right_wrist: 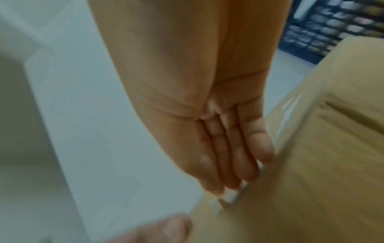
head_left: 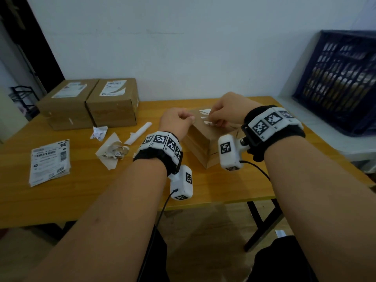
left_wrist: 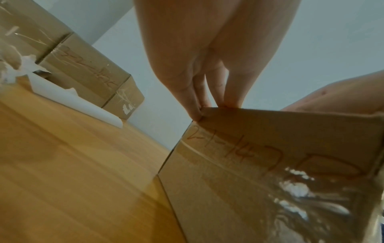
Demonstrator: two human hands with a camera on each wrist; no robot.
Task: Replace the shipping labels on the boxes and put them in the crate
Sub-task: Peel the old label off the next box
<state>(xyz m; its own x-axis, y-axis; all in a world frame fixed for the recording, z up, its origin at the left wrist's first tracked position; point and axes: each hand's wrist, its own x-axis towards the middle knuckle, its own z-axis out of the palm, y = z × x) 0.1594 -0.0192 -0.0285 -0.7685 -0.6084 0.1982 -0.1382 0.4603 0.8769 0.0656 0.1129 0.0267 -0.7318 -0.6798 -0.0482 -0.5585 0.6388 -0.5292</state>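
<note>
A small brown cardboard box point(head_left: 203, 147) sits on the wooden table point(head_left: 101, 190) in front of me. Torn white remains of an old label point(head_left: 205, 113) cling to its top. My left hand point(head_left: 188, 119) grips the box's top left edge with curled fingers; in the left wrist view the fingertips point(left_wrist: 197, 108) sit on the corner above red handwriting on the box point(left_wrist: 270, 164). My right hand point(head_left: 213, 120) picks at the label remains, its fingertips point(right_wrist: 230, 189) on the taped box top point(right_wrist: 322, 164). The dark blue crate point(head_left: 341, 82) stands to the right.
Two larger labelled boxes point(head_left: 89, 102) stand at the back left. A stack of fresh shipping labels point(head_left: 49, 161) lies at the left. Torn label scraps point(head_left: 114, 151), a crumpled paper point(head_left: 98, 133) and a white paper roll point(head_left: 138, 132) lie between them and the small box.
</note>
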